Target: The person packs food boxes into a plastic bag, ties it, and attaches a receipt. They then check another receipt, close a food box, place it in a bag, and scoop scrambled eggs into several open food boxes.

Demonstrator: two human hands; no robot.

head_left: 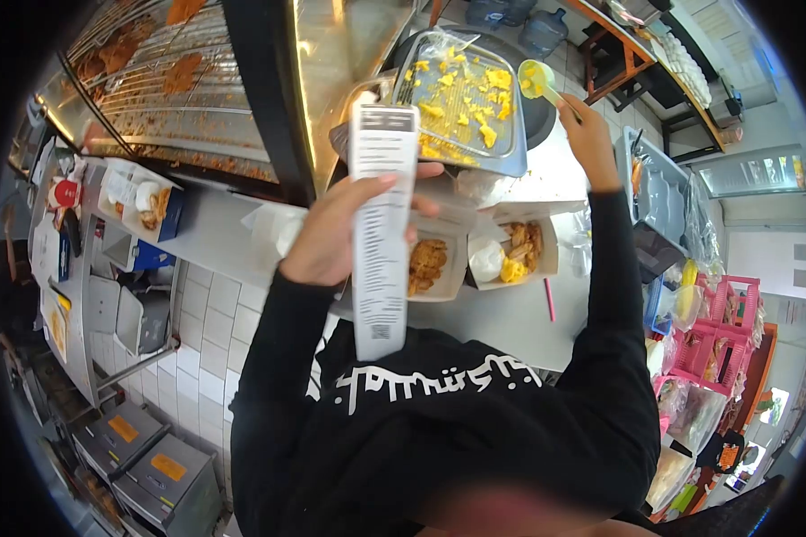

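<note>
A long printed paper receipt [381, 233] hangs from my left hand [336, 228], its thumb over the paper and its fingers behind. My right hand [584, 130] grips the handle of a green scoop [535, 79] with yellow food in it, at the right of a tray [461, 98] with scattered yellow pieces. Below the tray, one open box [457, 268] holds fried chicken [427, 266], partly behind the receipt. Beside it another open box [551, 259] contains a white wrapped portion [486, 259], yellow food [514, 269] and chicken pieces [526, 242].
A pink stick [550, 300] lies on the metal counter [510, 324]. Wire racks [188, 107] with fried food stand upper left. Another filled box [141, 201] sits at left. Grey-blue bins [663, 192] and pink baskets [716, 336] are at right.
</note>
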